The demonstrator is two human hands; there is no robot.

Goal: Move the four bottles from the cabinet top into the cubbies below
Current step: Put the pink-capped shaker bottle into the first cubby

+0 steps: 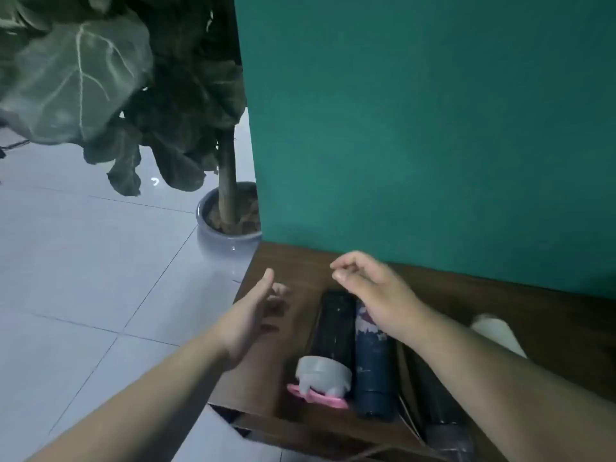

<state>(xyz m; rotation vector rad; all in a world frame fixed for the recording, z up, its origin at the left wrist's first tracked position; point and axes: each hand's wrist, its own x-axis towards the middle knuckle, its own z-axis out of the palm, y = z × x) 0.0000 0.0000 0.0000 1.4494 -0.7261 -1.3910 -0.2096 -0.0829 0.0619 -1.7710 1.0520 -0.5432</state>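
Observation:
Several bottles lie side by side on the dark wooden cabinet top (286, 261). A black bottle (333, 325) with a grey and pink cap (321, 378) is leftmost. Beside it lies a dark blue bottle (371, 361), then another dark bottle (440, 405) partly under my right forearm. A white bottle (496, 331) shows behind that forearm. My left hand (256, 315) hovers over the cabinet's left edge, fingers apart, holding nothing. Above the far ends of the black and blue bottles, my right hand (370, 288) hovers with loosely curled fingers, empty. The cubbies below are barely visible.
A green wall (416, 128) rises right behind the cabinet. A large-leafed plant (100, 78) in a grey pot (226, 241) stands on the tiled floor (83, 278) at the cabinet's far left corner.

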